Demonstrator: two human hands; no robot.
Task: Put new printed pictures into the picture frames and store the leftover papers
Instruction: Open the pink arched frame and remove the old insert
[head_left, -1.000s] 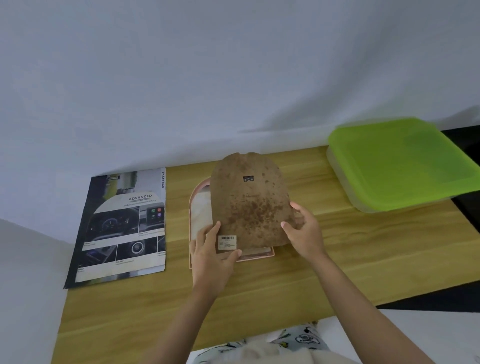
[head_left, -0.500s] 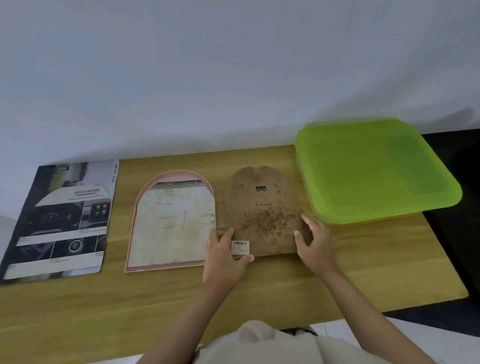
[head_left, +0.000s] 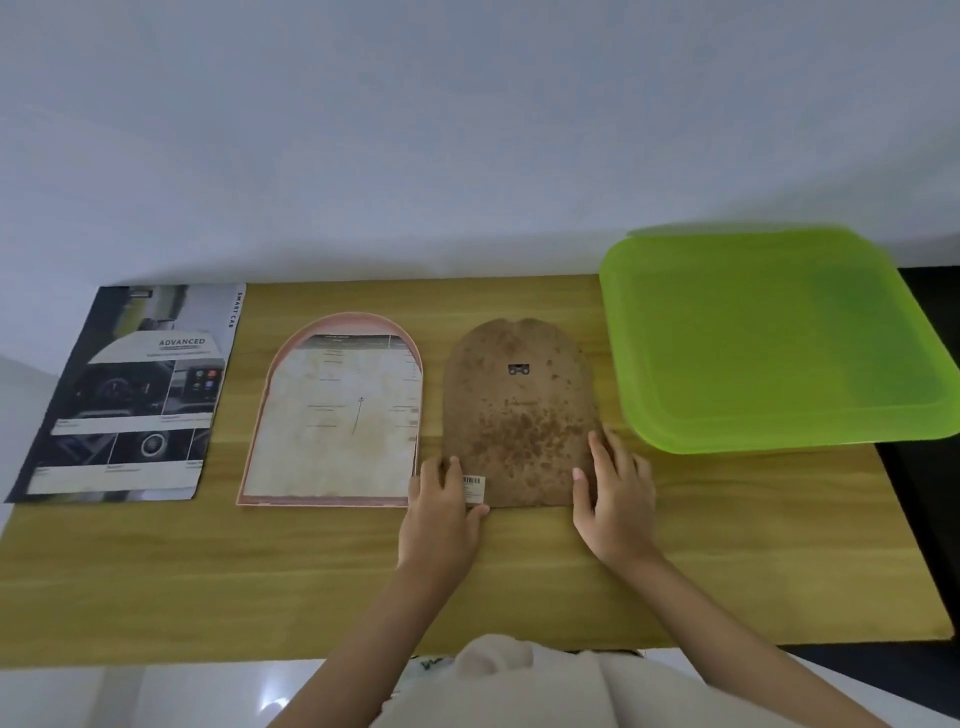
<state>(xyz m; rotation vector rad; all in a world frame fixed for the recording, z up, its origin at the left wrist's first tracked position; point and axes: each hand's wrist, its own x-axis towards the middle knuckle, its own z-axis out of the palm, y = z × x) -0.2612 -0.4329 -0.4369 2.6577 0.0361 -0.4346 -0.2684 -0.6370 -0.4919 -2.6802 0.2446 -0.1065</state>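
Backing board (head_left: 517, 415) flat on table (head_left: 519, 582) beside arched frame (head_left: 335, 410); my left hand (head_left: 444, 506) and right hand (head_left: 615, 493) rest spread-fingered on its lower corners.

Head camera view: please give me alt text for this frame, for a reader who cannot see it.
A person's left hand and right hand rest on the near corners of a brown arched backing board lying flat on a wooden table. To its left lie an arched pink frame and a car printout; to its right sits a green lidded box.
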